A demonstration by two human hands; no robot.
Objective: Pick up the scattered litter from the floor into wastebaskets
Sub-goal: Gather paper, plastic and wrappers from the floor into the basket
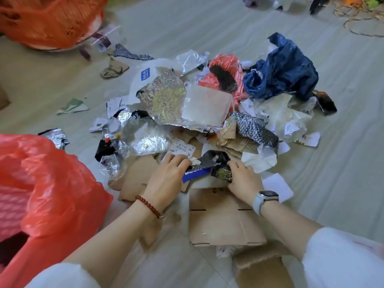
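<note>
Litter [199,125] between hands, open floor [342,173] beyond

Pale floor [207,28] carries a litter pile [197,113] and flattened cardboard [220,221].

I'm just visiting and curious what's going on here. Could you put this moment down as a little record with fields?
setting: pale floor strewn with litter
main pile: silver foil sheets, blue plastic bag, torn paper, cardboard pieces
left hand: bead bracelet on wrist, gripping a blue wrapper
right hand: smartwatch on wrist, gripping a dark crumpled wrapper
under the hands: flattened cardboard box
wastebaskets: red bin liner near left; orange basket far left
progress: most litter not yet picked up
</note>
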